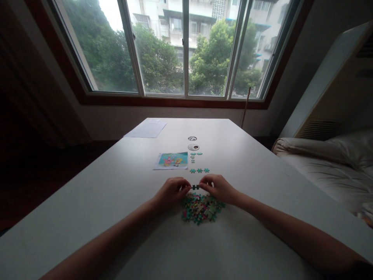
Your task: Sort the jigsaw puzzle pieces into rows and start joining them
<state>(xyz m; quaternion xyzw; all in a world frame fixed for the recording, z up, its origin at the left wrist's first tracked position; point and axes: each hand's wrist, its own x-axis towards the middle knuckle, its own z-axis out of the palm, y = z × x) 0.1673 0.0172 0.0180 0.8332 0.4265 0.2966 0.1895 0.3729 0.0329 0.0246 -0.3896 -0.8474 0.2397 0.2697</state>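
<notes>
White table (pixel 116 190) under everything, pile (pixel 201 210) of puzzle pieces on it. Paper (pixel 145 129) well beyond the pile, off to its left. Picture (pixel 172 160) beyond the pile too, slightly left, nearer than the paper. Left hand (pixel 174 190) at the pile's far-left edge, right hand (pixel 217 188) at its far-right edge; each has thumb and fingers pinched nearly together on one end of the dark pieces (pixel 196 187). Two discs (pixel 193 147) farther out beyond the pile; between them and it, a corner group (pixel 193 154) and, nearer, a row of three (pixel 199 170). Dark pieces sit just beyond the pile, between both sets of fingertips, left end at left fingers, right end at right. Look like two, side by side; can't tell if locked. Should be light, stiff, thin card, not very slippery; tabs probably bend or fray if forced. Best hold: outer edges, thumb against forefinger, joining side left free.
</notes>
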